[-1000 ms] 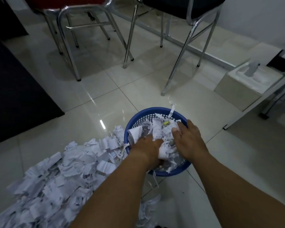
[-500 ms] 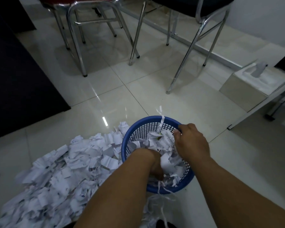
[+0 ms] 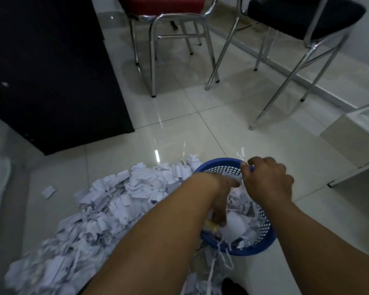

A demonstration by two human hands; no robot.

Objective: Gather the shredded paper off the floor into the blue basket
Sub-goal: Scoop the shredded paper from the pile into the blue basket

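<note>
A round blue basket [image 3: 262, 244] with mesh walls stands on the tiled floor, partly filled with white shredded paper [image 3: 241, 226]. My left hand [image 3: 221, 207] reaches down inside it, its fingers pressing into the paper; the fingertips are partly hidden. My right hand [image 3: 266, 180] grips the basket's far rim, thumb and fingers curled over the edge. A large heap of shredded paper [image 3: 90, 218] lies on the floor just left of the basket, running under my left forearm. A few thin strips hang over the basket's near rim.
A red-seated chair [image 3: 164, 28] and a black-seated chair [image 3: 303, 20] with chrome legs stand behind. A black cabinet [image 3: 51, 71] fills the left. A low beige box [image 3: 349, 141] sits at the right. One stray scrap [image 3: 48, 191] lies apart on the floor at left.
My right hand has come out of the paper and taken hold of the basket's far rim. My left hand has pushed deeper into the basket. The view has swung left.
</note>
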